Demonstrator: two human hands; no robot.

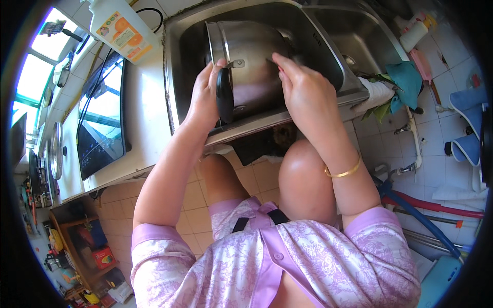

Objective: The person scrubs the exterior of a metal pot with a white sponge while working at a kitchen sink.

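Observation:
A stainless steel pot (pixel 254 73) lies tipped on its side in the left basin of a double sink (pixel 169 81), its outer wall facing me. My left hand (pixel 206 92) grips the pot at its black side handle (pixel 225 96), the thumb at the handle's upper end. With fingers closed around a small, mostly hidden object, partly red with a thin dark tip, my right hand (pixel 306 84) is at the pot's right side. The tip points at the metal wall; what the object is, I cannot tell. A gold bangle (pixel 342 172) circles my right wrist.
On the left counter are a white bottle with an orange label (pixel 123 32), a black glass cooktop (pixel 102 127) and a glass lid (pixel 57 150). A teal cloth (pixel 404 82) and green leaves hang at the sink's right edge. Pipes and red and blue hoses (pixel 420 208) are at the right.

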